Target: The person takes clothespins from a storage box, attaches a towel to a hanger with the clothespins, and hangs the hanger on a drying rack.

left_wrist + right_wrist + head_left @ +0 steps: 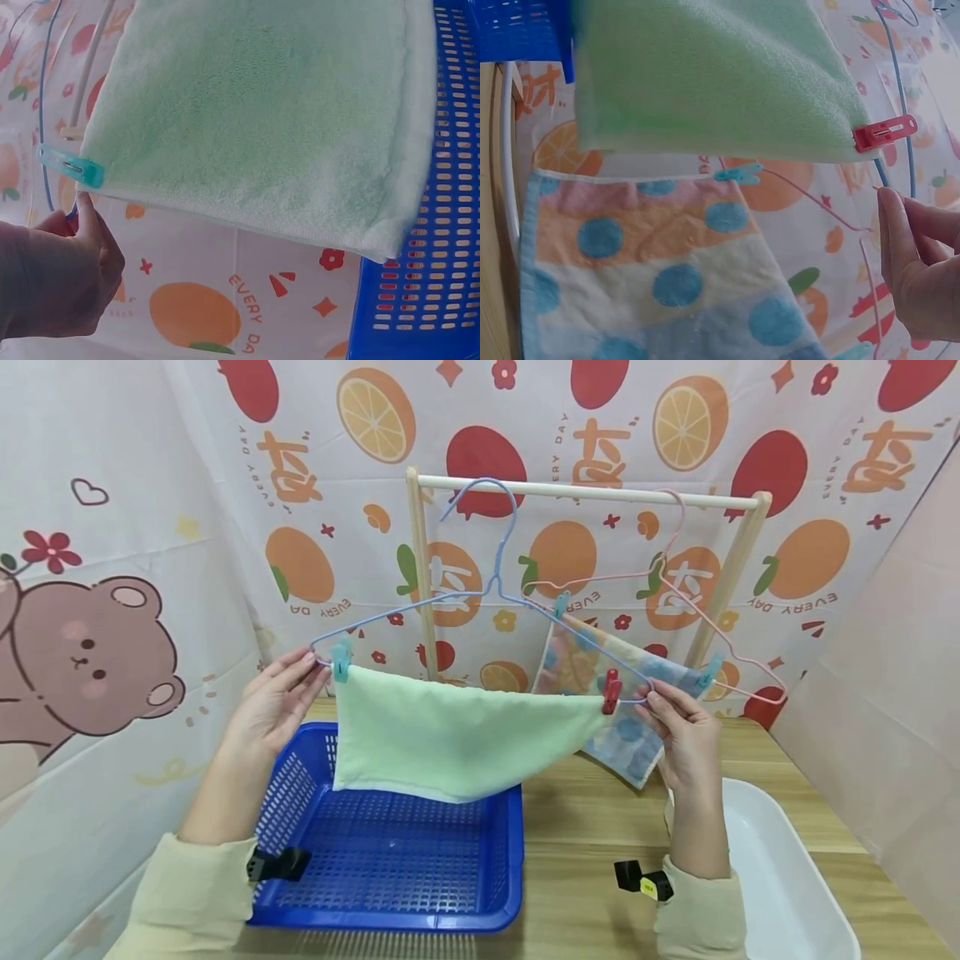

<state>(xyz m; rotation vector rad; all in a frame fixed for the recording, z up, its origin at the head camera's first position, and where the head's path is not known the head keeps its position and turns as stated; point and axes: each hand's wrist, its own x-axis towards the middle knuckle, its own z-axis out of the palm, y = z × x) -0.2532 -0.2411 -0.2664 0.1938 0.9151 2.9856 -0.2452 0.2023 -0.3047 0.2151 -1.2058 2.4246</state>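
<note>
A blue clothes hanger [405, 607] is held up by both hands, one at each lower corner. The left hand [272, 703] pinches its left end, close to a teal clothespin [341, 661]. At the other end the right hand [681, 727] pinches the corner beside a red clothespin [612, 691]. Between the two pins a light green towel [457, 735] hangs from the hanger's bottom bar, above a blue basket [513, 893]. The hanger's hook appears in front of the rack's white rod in the head view; whether they touch I cannot tell.
A wooden rack with a white rod [585, 492] stands behind. From it hangs a pink hanger [697, 603] with a dotted, multicoloured towel [630, 756] on teal clothespins. To the right lies a white tray [813, 885] on the wooden table [577, 860].
</note>
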